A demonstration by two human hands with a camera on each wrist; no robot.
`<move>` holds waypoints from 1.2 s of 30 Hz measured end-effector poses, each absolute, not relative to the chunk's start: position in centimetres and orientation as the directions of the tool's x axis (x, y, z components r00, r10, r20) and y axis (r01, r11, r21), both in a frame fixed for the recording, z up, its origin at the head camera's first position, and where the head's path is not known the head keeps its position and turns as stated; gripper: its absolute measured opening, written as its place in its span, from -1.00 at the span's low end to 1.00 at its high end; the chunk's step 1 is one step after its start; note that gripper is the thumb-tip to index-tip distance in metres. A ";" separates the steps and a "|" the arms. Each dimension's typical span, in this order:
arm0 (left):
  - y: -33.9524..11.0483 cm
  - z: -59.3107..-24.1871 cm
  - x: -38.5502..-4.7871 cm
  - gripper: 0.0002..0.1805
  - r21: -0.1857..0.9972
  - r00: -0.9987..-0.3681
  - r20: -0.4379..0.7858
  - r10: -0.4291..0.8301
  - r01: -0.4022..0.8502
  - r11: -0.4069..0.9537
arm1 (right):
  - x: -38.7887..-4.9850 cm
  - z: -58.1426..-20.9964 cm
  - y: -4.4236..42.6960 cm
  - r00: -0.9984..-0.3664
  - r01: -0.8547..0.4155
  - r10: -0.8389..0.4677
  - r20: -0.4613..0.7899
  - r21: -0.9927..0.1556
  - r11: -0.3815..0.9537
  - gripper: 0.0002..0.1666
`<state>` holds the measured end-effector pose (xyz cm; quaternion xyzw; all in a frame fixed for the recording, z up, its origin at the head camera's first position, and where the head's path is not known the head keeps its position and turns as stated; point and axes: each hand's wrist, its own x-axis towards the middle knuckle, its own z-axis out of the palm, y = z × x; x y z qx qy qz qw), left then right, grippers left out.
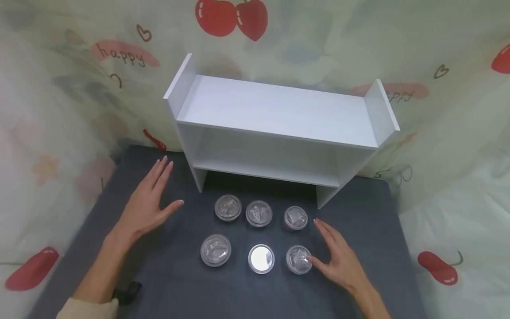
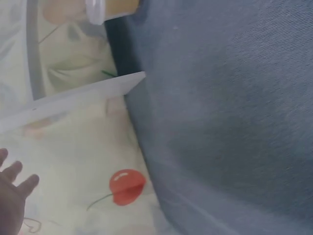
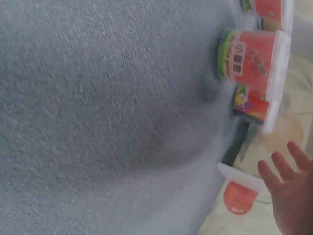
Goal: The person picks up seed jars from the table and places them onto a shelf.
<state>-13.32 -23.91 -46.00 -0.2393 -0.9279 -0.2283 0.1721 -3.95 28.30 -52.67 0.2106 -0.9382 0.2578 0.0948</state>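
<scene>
Several small round tubs with clear lids stand in two rows on the dark cloth. My right hand (image 1: 338, 259), fingers spread, is beside the front right tub (image 1: 298, 260); its thumb tip overlaps that lid's edge, and I cannot tell whether it touches. The back right tub (image 1: 295, 218) lies just left of its fingertips. In the right wrist view, one tub (image 3: 252, 61) has a red and green label with tomatoes. My left hand (image 1: 147, 206) is spread left of the back left tub (image 1: 228, 208) and front left tub (image 1: 215, 250), holding nothing.
A white two-tier shelf (image 1: 279, 108) stands behind the tubs, its side panels reaching down to the dark cloth (image 1: 247, 297). The back middle tub (image 1: 259, 213) and shiny-lidded front middle tub (image 1: 261, 259) sit between the others. A cherry-printed curtain (image 1: 318, 40) hangs behind.
</scene>
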 end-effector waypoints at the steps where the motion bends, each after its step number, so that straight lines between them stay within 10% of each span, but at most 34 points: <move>1: -23.9 -45.7 -13.5 0.02 0.348 -0.819 0.439 0.369 0.533 0.771 | -3.8 -52.8 28.2 -0.891 -0.449 -0.350 0.289 -0.447 0.774 0.16; 36: -20.4 -33.5 -16.6 0.21 0.614 -0.765 0.577 0.285 0.637 0.466 | -1.5 -57.4 25.8 -0.929 -0.339 -0.327 0.174 -0.754 0.562 0.16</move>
